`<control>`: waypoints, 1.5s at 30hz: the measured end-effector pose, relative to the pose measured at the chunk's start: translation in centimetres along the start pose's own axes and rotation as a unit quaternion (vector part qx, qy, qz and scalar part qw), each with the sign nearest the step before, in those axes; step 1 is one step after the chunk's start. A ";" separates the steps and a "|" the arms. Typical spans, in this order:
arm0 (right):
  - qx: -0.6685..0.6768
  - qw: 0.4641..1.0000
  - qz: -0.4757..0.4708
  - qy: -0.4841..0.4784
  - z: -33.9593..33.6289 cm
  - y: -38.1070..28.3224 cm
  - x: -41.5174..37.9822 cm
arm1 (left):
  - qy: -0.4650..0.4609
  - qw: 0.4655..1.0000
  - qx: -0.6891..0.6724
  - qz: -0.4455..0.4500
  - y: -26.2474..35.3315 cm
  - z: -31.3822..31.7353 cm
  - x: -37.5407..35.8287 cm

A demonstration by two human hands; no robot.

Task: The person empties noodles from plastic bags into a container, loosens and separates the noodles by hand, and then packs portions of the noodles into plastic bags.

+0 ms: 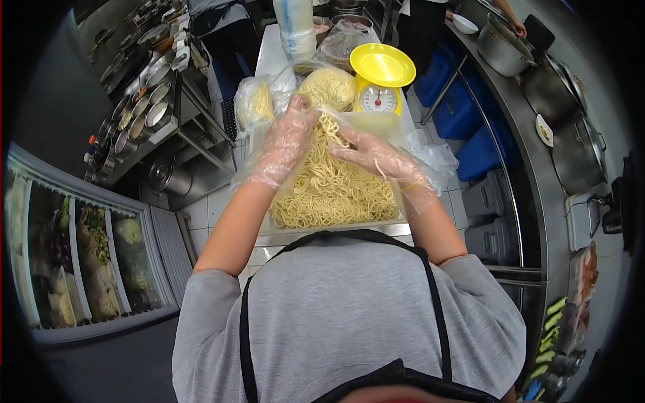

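Note:
In clear plastic gloves, both my hands are over a pale plastic tub [259, 141] of yellow noodles [336, 195]. My left hand [285, 144] is closed at the tub's far left, its fingers at what looks like the edge of a thin clear plastic bag. A small clump of noodles [328, 127] lies between my hands. My right hand [376, 158] has its fingers and thumb curled at the right side of this clump, with a loose strand across the back of the glove. My fingertips are partly hidden by plastic and noodles.
Behind the tub stand a bag of noodles [327, 88], a smaller bag [254, 101] and a yellow dial scale [380, 94]. A glass-fronted fridge [87, 248] is at left, below a rack of pans [144, 107]. Large pots [504, 50] line the right counter. Other people stand at the back.

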State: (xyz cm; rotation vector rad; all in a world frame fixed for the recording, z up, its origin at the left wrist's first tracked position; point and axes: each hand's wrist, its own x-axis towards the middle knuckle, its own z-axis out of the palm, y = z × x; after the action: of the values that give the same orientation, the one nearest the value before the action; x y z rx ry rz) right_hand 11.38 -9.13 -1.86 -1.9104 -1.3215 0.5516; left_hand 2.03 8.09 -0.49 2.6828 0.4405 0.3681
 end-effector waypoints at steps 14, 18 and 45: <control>0.152 0.967 0.078 0.187 2.5 2.6 -1.1 | 0.051 0.728 -0.682 -0.048 2.3 -5.3 -0.4; 0.383 0.889 -0.076 0.240 0.0 1.1 -0.9 | -0.069 0.826 -0.550 -0.101 1.2 -5.5 -2.3; -0.048 0.998 0.041 -0.002 -0.8 3.6 -3.6 | 0.336 0.930 -0.085 0.123 3.5 -15.9 0.9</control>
State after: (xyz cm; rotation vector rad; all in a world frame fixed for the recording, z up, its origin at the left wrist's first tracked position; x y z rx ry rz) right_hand 12.74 -13.40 -4.34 -2.0500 -1.2968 0.5426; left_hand -1.32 10.74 15.28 2.3799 0.2359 1.3512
